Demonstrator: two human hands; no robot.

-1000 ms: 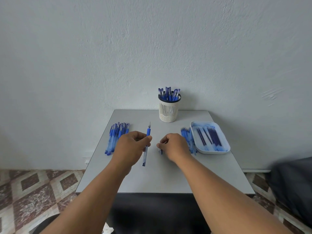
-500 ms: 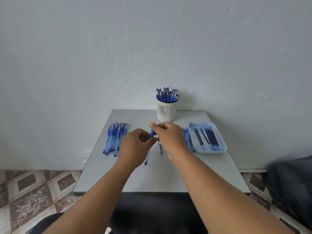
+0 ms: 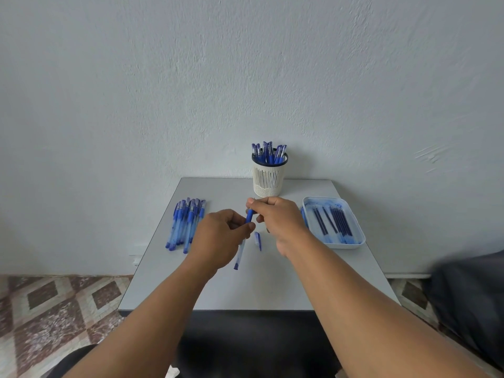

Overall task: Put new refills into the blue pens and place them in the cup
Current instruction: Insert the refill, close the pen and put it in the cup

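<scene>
Head view shows us the counter (image 3: 272, 282) first, with bare room near its front edge. On its right sits the refill tray (image 3: 357, 230), close to that side's edge; the loose pens (image 3: 185, 222) lie left, and the cup (image 3: 268, 177), already holding pens, stands at the back. Our left hand (image 3: 218, 241) grips the pen (image 3: 240, 253) barrel over the centre, while our right hand (image 3: 278, 219) pinches its blue tip end. We judge the tip is being unscrewed or tightened; we cannot tell which. The cap (image 3: 257, 240) lies just beside, for later.
</scene>
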